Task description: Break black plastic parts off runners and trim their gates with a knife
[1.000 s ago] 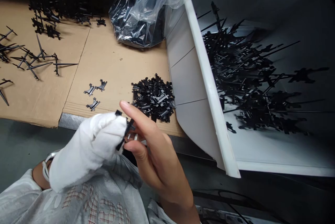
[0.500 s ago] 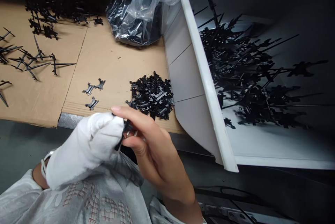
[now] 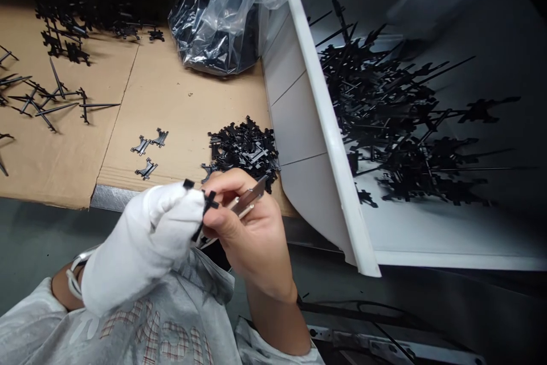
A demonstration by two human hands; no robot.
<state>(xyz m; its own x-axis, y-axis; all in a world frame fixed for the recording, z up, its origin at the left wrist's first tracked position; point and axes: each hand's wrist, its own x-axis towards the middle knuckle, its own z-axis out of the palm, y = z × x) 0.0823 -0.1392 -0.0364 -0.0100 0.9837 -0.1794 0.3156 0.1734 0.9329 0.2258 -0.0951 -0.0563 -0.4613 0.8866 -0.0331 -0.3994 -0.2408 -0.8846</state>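
The left hand (image 3: 141, 245), in a white cloth glove, is closed up with its fingertips pinching a black plastic piece (image 3: 205, 211); the right hand (image 3: 252, 234), bare, is curled nearly shut, its thumb pressing against that piece and its fingers gripping a flat metal tool (image 3: 245, 201); the two hands touch at the near edge of a cardboard sheet (image 3: 171, 97). Just beyond them lies a heap of small black parts (image 3: 243, 151), and to its left three single parts (image 3: 146, 168) lie apart; long black runners (image 3: 55, 100) are scattered further left. At the far side, a clear plastic bag (image 3: 213, 29) holds more black parts. To the right, a white tray (image 3: 329, 126) holds a big tangle of black frames (image 3: 384, 114), touching none of the rest.
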